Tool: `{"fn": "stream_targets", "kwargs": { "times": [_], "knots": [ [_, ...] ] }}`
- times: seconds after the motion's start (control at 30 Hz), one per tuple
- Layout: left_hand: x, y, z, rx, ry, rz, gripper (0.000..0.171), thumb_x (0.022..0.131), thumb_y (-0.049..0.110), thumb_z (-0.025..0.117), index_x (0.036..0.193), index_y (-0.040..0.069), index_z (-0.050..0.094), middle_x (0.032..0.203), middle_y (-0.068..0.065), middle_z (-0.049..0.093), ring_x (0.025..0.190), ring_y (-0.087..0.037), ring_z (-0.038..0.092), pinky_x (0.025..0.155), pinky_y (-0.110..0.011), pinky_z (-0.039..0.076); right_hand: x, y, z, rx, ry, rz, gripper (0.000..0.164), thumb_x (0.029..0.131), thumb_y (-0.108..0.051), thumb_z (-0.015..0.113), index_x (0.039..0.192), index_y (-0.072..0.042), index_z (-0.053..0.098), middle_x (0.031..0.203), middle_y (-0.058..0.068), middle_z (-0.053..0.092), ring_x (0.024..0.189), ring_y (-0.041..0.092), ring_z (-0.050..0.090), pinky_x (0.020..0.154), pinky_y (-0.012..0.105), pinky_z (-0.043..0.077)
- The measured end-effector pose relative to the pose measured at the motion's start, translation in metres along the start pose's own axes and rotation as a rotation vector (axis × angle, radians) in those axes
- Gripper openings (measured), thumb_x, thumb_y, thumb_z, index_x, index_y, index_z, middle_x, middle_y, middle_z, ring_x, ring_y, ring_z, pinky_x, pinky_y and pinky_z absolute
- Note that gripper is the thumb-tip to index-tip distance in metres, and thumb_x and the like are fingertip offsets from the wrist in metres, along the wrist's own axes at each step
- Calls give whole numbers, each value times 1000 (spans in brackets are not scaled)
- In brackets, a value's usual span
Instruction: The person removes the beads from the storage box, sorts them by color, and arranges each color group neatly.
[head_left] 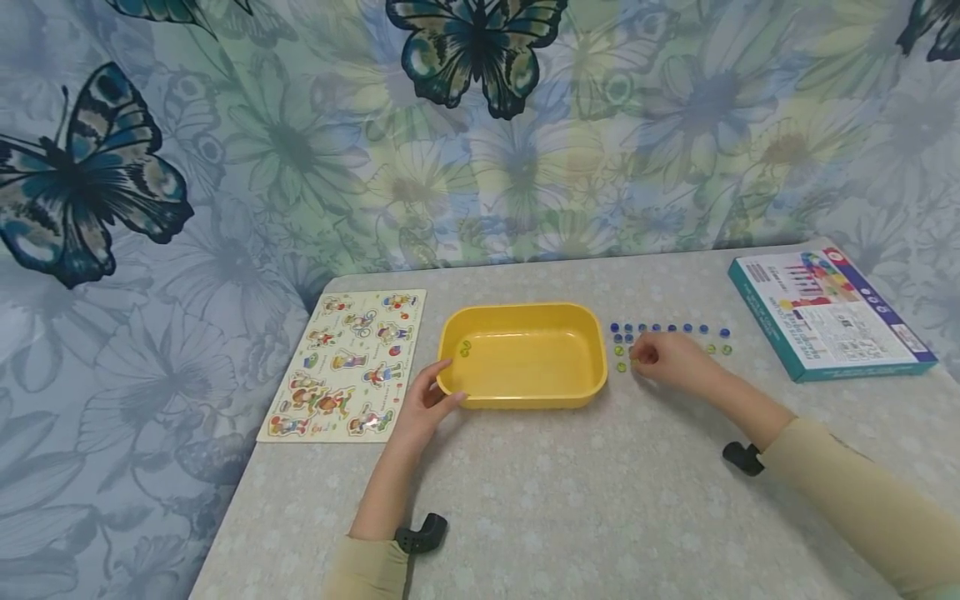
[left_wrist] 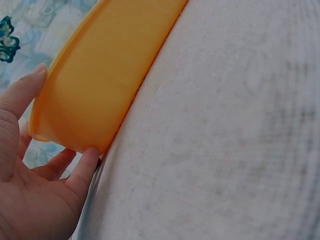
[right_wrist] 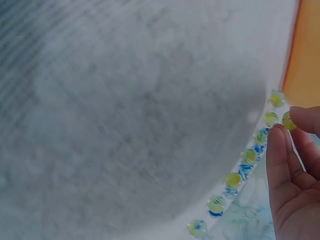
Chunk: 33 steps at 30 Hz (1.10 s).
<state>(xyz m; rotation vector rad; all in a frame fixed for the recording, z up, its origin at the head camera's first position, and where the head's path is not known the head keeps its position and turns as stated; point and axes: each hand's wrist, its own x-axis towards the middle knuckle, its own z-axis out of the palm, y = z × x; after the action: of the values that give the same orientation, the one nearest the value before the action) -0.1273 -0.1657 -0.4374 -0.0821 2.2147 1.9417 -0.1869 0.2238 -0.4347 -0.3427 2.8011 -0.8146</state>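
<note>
A yellow plastic tray [head_left: 525, 400] stands on the table, with a few small yellow-green marbles [head_left: 465, 348] in its left end. My left hand [head_left: 422, 408] holds the tray's near left corner, thumb and fingers spread around its wall and rim. To the right of the tray, my right hand [head_left: 669, 360] is over rows of glass marbles. Between its thumb and fingertips it pinches a yellow-green marble [right_wrist: 288, 120], seen in the right wrist view. Several blue marbles [head_left: 687, 328] form the far rows; yellow-green marbles [head_left: 621, 367] lie nearer, some hidden behind the hand.
A cream picture board [head_left: 300, 400] with cartoon figures lies left of the tray. At the far right is a teal-edged flat box [head_left: 832, 312]. Patterned butterfly fabric [head_left: 480, 183] hangs behind the table [head_left: 562, 500].
</note>
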Motion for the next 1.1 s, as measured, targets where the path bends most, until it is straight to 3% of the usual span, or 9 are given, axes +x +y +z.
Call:
{"fn": "stream_targets", "kwargs": {
  "times": [0.37,0.67,0.8,0.9,1.0,1.1],
  "knots": [
    [0,1,2,19,-10,-25,62,85,14,68,140,18,41,146,-2,32,131,-28,38,102,-41,38,3,10,10,-36,25,43,12,78,-10,70,89,-7,66,79,3,61,72,19,54,65,32,49],
    [0,3,2,23,-8,-18,62,85,15,69,140,17,41,145,-3,33,130,-29,39,102,-40,39,-1,-2,4,-108,58,41,19,81,-16,69,95,-5,65,84,8,60,73,21,54,62,34,49],
    [0,3,1,28,0,-26,62,84,15,70,140,18,42,145,-2,33,130,-28,39,102,-40,39,-1,-21,-3,-114,129,1,23,84,-19,66,103,-5,63,91,9,59,73,21,53,59,32,47],
    [-1,3,1,28,3,-29,62,84,16,70,139,19,42,145,0,33,130,-28,39,102,-40,39,3,-41,-2,-63,170,-84,26,87,-17,64,109,-5,62,94,8,59,76,21,53,60,31,47],
    [-1,2,1,25,0,-20,63,84,17,71,140,18,41,146,-1,32,130,-29,39,102,-41,39,9,-64,4,-1,164,-176,28,88,-16,64,112,-4,62,96,6,60,80,20,54,65,31,49],
    [5,-10,0,20,10,-1,64,82,21,73,138,21,43,143,2,34,129,-27,41,101,-40,40,18,-85,16,37,132,-228,28,88,-16,64,113,-3,63,98,6,62,83,19,56,69,32,50]
  ]
}}
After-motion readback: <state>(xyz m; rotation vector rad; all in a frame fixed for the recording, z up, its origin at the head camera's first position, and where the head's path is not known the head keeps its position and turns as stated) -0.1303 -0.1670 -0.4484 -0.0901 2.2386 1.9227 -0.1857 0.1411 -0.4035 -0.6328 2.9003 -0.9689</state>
